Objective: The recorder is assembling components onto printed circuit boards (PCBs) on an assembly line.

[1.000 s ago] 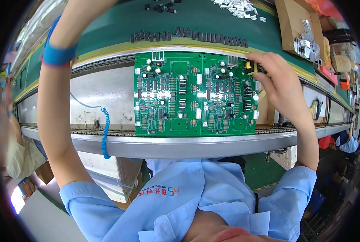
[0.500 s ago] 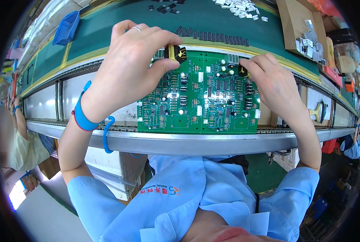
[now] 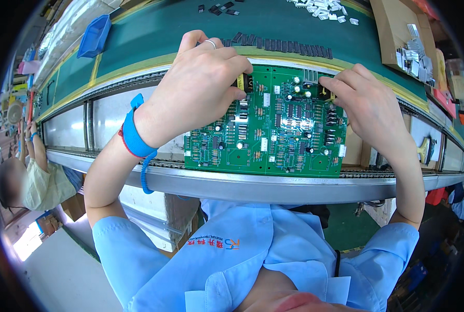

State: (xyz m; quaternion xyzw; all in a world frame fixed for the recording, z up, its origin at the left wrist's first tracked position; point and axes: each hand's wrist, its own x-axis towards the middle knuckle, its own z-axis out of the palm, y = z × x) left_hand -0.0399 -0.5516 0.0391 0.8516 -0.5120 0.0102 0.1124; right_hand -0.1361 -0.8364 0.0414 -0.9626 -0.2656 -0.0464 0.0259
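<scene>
A green circuit board (image 3: 253,160), crowded with small components, lies across the conveyor rails in front of me. At its far left part, my left hand (image 3: 193,91) pinches a black-and-yellow transformer (image 3: 247,83) between thumb and fingers, down at the board; whether its pins are seated cannot be seen. A second black-and-yellow transformer (image 3: 324,94) stands at the far right part, beside a finned silver heat sink (image 3: 310,76). My right hand (image 3: 369,104) has thumb and fingertips closed on this one, partly hiding it. A blue wrist strap (image 3: 134,132) with a coiled cord circles my left wrist.
A metal rail (image 3: 294,185) runs along the near side. Beyond the board, a green bench holds a row of black chips (image 3: 294,48), black transistors (image 3: 224,8), white parts (image 3: 325,9), a blue bin (image 3: 94,36) and a cardboard box (image 3: 388,21) of heat sinks. Another person (image 3: 45,192) is at left.
My left hand has turned the tilted transformer, whose pins showed before, and lowered it to the board. My right hand stays at the other transformer. The whole view has shifted slightly.
</scene>
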